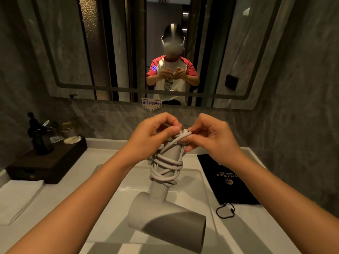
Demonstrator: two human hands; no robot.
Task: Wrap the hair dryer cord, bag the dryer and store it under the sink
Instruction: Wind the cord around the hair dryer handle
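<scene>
A pale grey hair dryer (165, 217) hangs upside down above the white sink (194, 173), barrel low and handle pointing up. Its white cord (166, 169) is wound in several loops around the handle. My left hand (154, 132) pinches the top of the handle and the cord end. My right hand (211, 136) grips the cord's last stretch, with the plug at the fingertips, partly hidden. A black drawstring bag (227, 180) with gold print lies flat on the counter to the right of the sink.
A dark wooden tray (45, 162) at the left holds a black pump bottle (39, 136) and glass jars. A folded white towel (20, 197) lies in front of it. A mirror (220, 52) covers the wall above.
</scene>
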